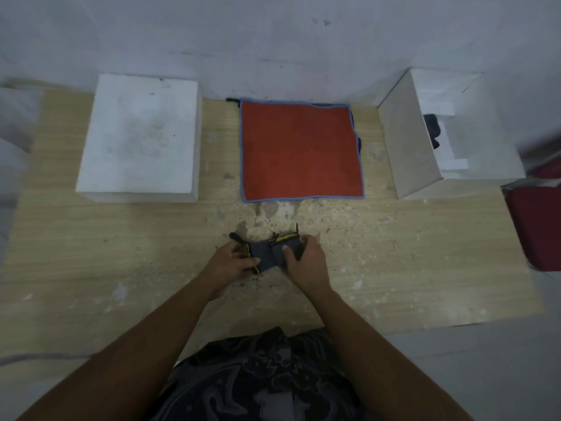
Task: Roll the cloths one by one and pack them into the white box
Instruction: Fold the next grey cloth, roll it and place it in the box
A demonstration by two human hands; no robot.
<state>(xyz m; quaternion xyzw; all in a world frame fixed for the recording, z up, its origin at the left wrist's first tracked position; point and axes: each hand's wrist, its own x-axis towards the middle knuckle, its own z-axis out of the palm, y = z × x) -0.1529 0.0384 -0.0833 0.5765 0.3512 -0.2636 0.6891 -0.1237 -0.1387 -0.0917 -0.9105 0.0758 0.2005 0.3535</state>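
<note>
Patterned shirt (pixel 267 375) fills the bottom. On the tabletop (pixel 121 253), the open white box (pixel 406 141) sits at the rear right corner, a red cloth (pixel 300 150) mid-rear. Toward the front edge, the left hand (pixel 232 262) pinches the grey cloth (pixel 264 253) by its loose end; the right hand (pixel 306 261) curls round the roll. Slackening could unravel it. Pitted wood, grey wall (pixel 273 41).

Along the desk's (pixel 121 253) far edge sit a closed box (pixel 139 138) left, a spread cloth (pixel 300 150) centre and an open box (pixel 406 147) right, with a part-rolled cloth (pixel 267 253) before the spread one.
</note>
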